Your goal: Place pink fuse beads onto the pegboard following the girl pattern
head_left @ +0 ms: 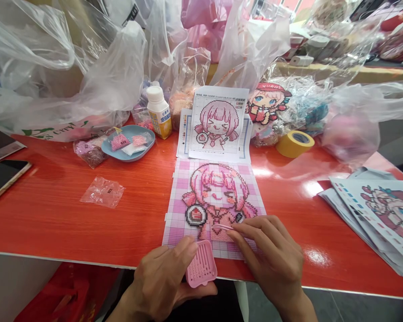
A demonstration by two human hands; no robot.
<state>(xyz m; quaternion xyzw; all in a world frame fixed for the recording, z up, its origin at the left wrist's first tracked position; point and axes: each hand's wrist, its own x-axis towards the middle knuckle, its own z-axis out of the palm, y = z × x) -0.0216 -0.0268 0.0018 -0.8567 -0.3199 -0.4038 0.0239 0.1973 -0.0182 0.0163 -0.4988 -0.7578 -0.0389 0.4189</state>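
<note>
My left hand [164, 279] is closed around a small pink bead tray [202, 264] at the table's front edge. The tray has slots and some beads in it. Pinched between the fingers of my right hand [272, 255] are pink tweezers [222, 227], their tips over the lower part of a bead picture [218, 192]. That picture shows a pink-haired figure on a pink-checked pegboard [177, 192]. A printed pattern [218, 123] of the same figure leans upright behind the board.
Bead bags lie on a blue plate [147, 150], near a white bottle [159, 112]. A small plastic bag [102, 191] and phone [6, 179] are left; yellow tape [294, 144] and paper sheets [372, 223] are right. Plastic bags [114, 76] line the back.
</note>
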